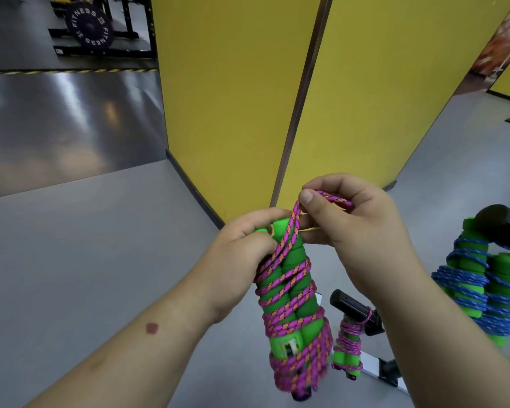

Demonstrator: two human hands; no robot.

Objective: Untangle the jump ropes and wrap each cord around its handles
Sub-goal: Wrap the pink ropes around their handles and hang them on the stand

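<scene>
We are in a gym. Far up and to the left of our fingers (312,198), a black weight plate (89,24) lettered "FITNESS" rests in a dark steel rack (130,28), with a yellow-and-black hazard strip (65,72) crossing the glossy grey floor (56,128) just below it. Directly beyond our fingers stand tall yellow partition panels (233,83), and black foam-gripped bars (354,312) lie below and right.

head camera looks forward and down, close over the hands (292,245).
</scene>
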